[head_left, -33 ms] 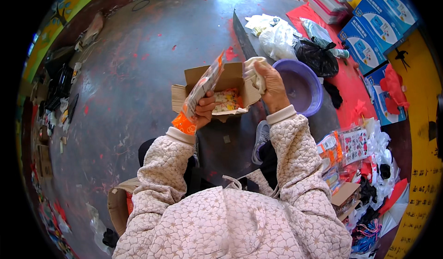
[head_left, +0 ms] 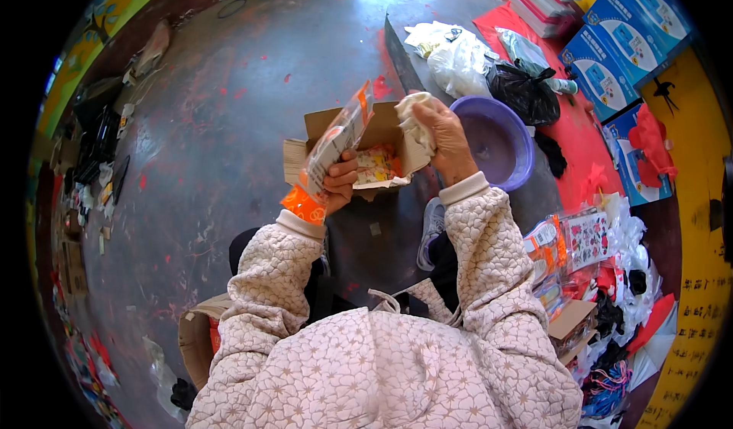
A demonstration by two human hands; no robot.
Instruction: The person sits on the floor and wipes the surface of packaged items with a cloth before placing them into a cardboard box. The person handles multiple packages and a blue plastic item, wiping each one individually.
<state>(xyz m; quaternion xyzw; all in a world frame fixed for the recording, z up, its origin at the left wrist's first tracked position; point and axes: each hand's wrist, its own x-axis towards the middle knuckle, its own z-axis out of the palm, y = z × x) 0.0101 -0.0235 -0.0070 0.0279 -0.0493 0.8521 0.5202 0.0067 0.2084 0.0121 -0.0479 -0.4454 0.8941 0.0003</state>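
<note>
My left hand (head_left: 338, 182) is wrapped round a long, flat plastic packet (head_left: 328, 151) with orange ends and a pale, printed middle, held tilted with its top leaning right. In my right hand (head_left: 447, 140) is a crumpled cream cloth (head_left: 416, 120), pinched between thumb and fingers and apart from the packet. Below and beyond both hands an open cardboard box (head_left: 388, 129) sits on the floor with its flaps up. Inside it lie yellow and orange printed packets (head_left: 376, 165), partly hidden by my left hand and the packet.
A purple basin (head_left: 525, 150) stands right of the box, with white plastic bags (head_left: 458, 62) and a black bag (head_left: 523, 97) beyond it. Plastic packages (head_left: 565, 242) and bags pile up at right. Another cardboard box (head_left: 195, 341) is by my left side. Blue cartons (head_left: 603, 77) line the right wall.
My right hand has shifted slightly with the cloth, which looks more bunched and nearer the packet. The packet in my left hand has turned a little.
</note>
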